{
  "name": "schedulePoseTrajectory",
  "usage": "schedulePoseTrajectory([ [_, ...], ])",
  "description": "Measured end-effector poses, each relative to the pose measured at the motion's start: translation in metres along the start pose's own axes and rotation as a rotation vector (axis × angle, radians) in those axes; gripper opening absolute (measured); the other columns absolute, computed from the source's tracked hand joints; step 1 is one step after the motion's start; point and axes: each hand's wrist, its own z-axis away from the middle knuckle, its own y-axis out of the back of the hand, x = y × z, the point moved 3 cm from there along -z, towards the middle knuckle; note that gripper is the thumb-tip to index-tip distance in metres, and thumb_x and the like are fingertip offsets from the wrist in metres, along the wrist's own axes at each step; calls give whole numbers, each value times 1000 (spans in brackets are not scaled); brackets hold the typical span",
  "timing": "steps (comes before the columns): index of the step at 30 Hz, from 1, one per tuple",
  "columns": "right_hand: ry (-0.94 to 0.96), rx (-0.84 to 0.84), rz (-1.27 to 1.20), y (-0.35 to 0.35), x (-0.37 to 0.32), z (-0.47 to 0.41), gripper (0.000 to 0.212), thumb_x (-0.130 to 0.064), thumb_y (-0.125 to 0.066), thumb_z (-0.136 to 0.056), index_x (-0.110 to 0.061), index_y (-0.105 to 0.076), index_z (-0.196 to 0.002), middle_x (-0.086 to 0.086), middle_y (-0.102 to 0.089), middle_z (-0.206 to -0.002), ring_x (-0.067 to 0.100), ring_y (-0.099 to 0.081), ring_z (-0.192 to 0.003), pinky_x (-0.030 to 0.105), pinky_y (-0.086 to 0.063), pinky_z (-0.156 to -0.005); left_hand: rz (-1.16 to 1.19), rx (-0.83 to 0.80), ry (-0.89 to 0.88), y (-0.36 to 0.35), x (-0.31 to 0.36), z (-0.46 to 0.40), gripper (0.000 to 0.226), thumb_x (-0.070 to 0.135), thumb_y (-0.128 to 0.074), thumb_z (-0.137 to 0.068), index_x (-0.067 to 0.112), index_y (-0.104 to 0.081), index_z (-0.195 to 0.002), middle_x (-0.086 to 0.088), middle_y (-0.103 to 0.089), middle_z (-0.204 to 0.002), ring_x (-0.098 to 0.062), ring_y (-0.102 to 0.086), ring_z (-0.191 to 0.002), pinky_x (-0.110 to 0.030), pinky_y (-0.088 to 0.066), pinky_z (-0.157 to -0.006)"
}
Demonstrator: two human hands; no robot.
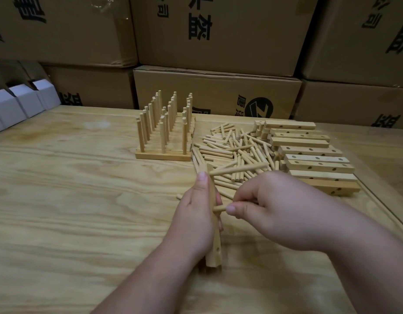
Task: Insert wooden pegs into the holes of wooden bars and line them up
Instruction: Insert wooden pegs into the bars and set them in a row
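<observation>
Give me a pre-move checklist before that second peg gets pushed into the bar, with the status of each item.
1. Bar held firm: left hand grips the wooden bar, thumb near its far end. Ok.
2. Peg in hand: right hand pinches a peg, tip at the bar's side. Ok.
3. Peg lined up with its hole: the fingers hide the hole. Cannot tell.
4. First peg seated: one peg sticks out near the bar's far end; depth hidden. Cannot tell.
5. Remaining hole free: an open hole shows near the bar's near end. Ok.
6. Supply: loose pegs and drilled bars lie beside the finished row. Ok.
</observation>
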Motion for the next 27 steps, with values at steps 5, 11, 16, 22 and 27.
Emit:
schedulePoseTrajectory([
  [5,-15,77,1,-8,-7,-1,49,-46,-61,-98,-19,-57,-58,-3,-46,-46,12,-44,-45,26,-33,-44,133,108,69,-1,-1,-4,68,69,-28,-98,26,-63,-59,-4,-60,-52,-17,-57,-47,-36,-49,-56],
  [11,-59,97,71,-4,-14,5,49,-45,-62,-96,-15,-57,-58,-10,-46,-39,10,-45,-42,22,-27,-37,2,73,12,-5,3,1,65,62,-26,-102,16,-59,-69,-2,-60,-53,-15,-57,-49,-38,-51,-61],
  [16,-95,95,51,-3,-13,6,49,-45,-63,-95,-14,-58,-58,-4,-42,-37,12,-41,-38,23,-26,-39,-57,76,-47,-5,8,2,64,55,-25,-103,12,-58,-69,2,-58,-48,-4,-53,-43,-17,-44,-47],
  [22,-118,45,58,0,-10,4,43,-46,-63,-95,-16,-67,-64,-2,-47,-45,11,-44,-41,25,-32,-41,-138,5,-134,-5,7,2,63,58,-26,-102,18,-54,-63,4,-57,-55,-8,-52,-53,-21,-42,-52],
  [27,-94,34,-52,-4,-5,-2,42,-46,-64,-96,-23,-68,-61,-8,-50,-43,6,-45,-40,24,-33,-41,-22,32,-43,-1,2,-2,67,65,-24,-100,24,-60,-61,-4,-58,-50,-14,-55,-47,-28,-45,-51],
])
